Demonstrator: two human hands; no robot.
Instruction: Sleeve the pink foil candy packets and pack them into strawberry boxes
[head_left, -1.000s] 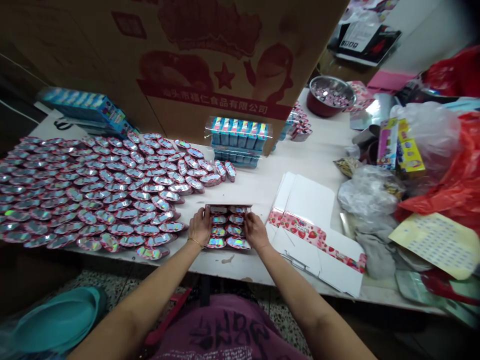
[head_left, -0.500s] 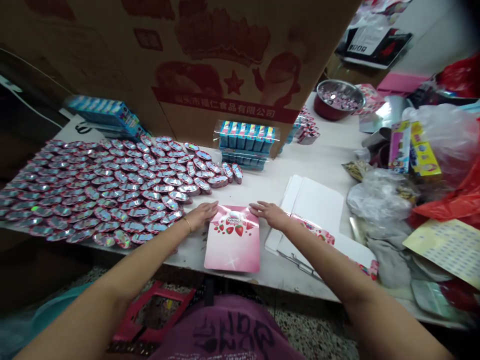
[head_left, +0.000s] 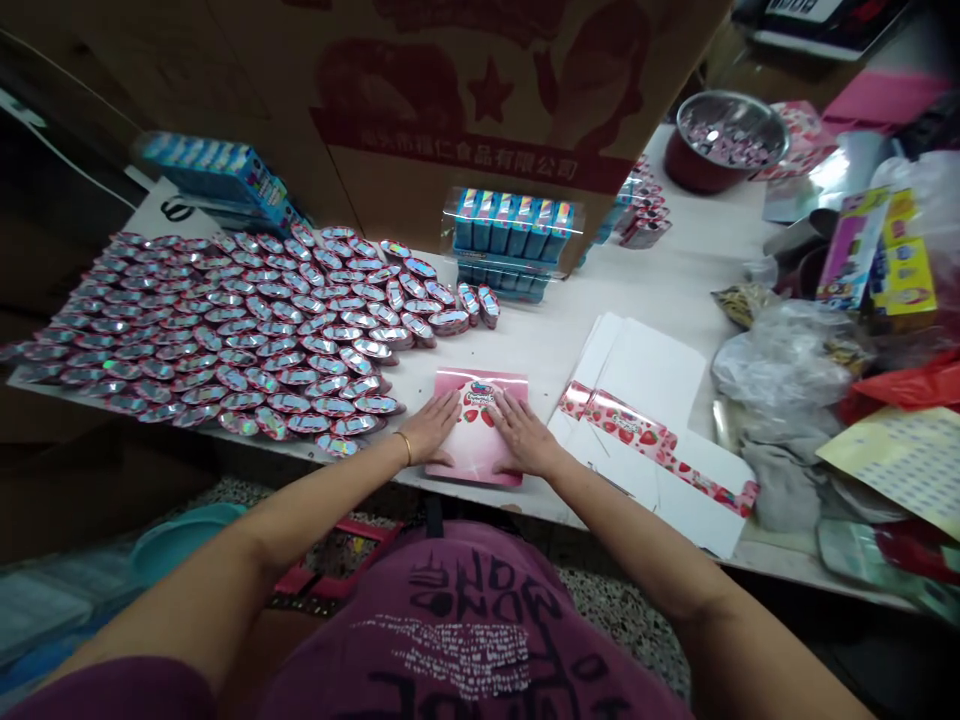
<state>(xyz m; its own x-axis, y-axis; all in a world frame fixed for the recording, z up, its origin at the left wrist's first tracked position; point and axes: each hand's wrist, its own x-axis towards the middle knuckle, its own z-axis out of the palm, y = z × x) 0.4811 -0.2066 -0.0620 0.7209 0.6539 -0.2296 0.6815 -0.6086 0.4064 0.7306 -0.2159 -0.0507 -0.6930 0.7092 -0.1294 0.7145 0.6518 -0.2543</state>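
Observation:
A pink cardboard sheet [head_left: 480, 452] with printed strawberries and a white-to-pink face lies near the table's front edge. My left hand [head_left: 433, 430] rests on its left side, fingers stretched out over the print. On the right side my right hand [head_left: 525, 437] presses down in the same way, its fingers spread. Both thumbs point inward along the lower part of the sheet. To the right, beside my right forearm, lie white flat box blanks [head_left: 649, 385] with a strawberry-patterned strip [head_left: 626, 425].
Many small foil-topped packs [head_left: 262, 330] cover the table's left side. A large carton [head_left: 465, 110] stands behind, with blue display boxes [head_left: 514, 235] before it. At the right are a steel bowl [head_left: 694, 175], plastic bags [head_left: 787, 365] and a yellow sheet [head_left: 900, 475].
Both hands have moved from the sheet's far corners down onto its face, closer to my body. The camera view has shifted, so the table's things appear higher.

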